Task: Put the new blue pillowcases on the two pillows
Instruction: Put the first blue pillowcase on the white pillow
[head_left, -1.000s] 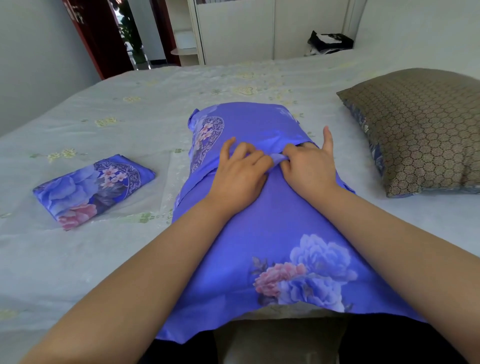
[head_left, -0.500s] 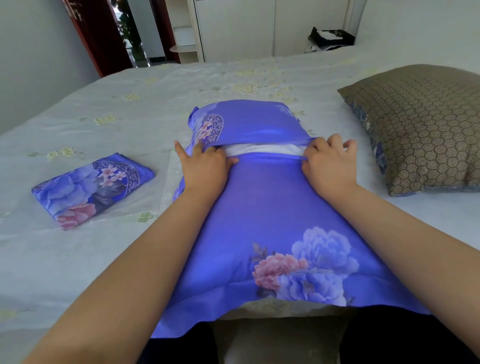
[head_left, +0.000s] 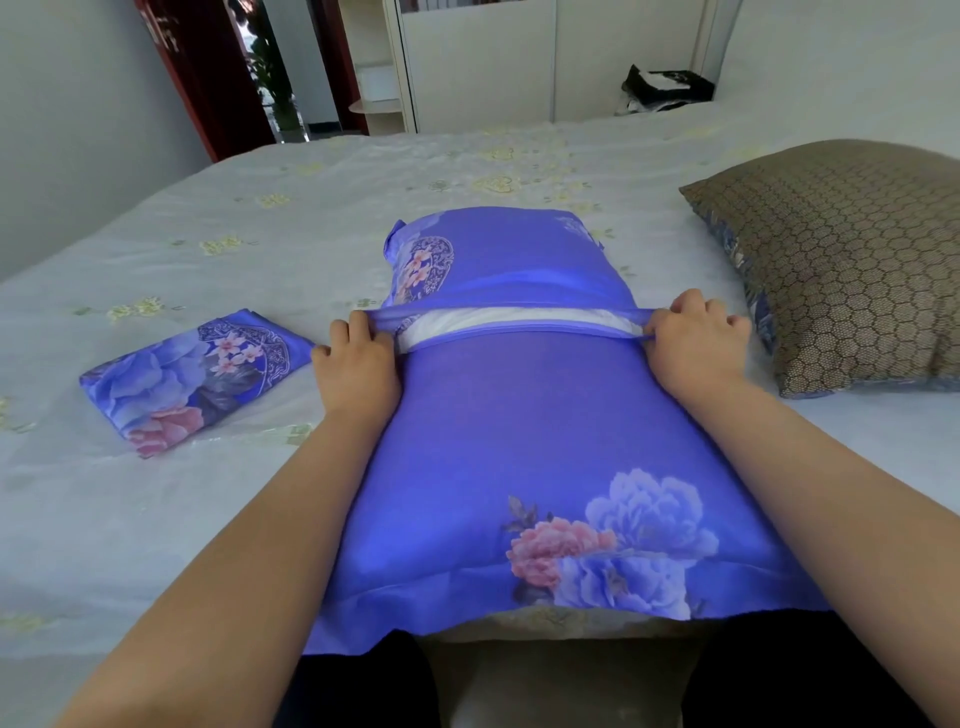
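Left hand (head_left: 358, 364) and right hand (head_left: 688, 343) each pinch the blue pillowcase (head_left: 530, 441) flap edge, white pillow (head_left: 509, 323) showing in the gap; folded pillowcase (head_left: 192, 374) lies left, brown pillow (head_left: 852, 260) right, all on the bed (head_left: 156, 519).

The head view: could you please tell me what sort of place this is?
Most likely a bedroom: a wide bed under a pale floral sheet, a brown patterned pillow lying on it, and white wardrobe doors beyond.

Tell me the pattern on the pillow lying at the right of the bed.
The pillow has a brown honeycomb pattern of hexagons, seen in the head view.
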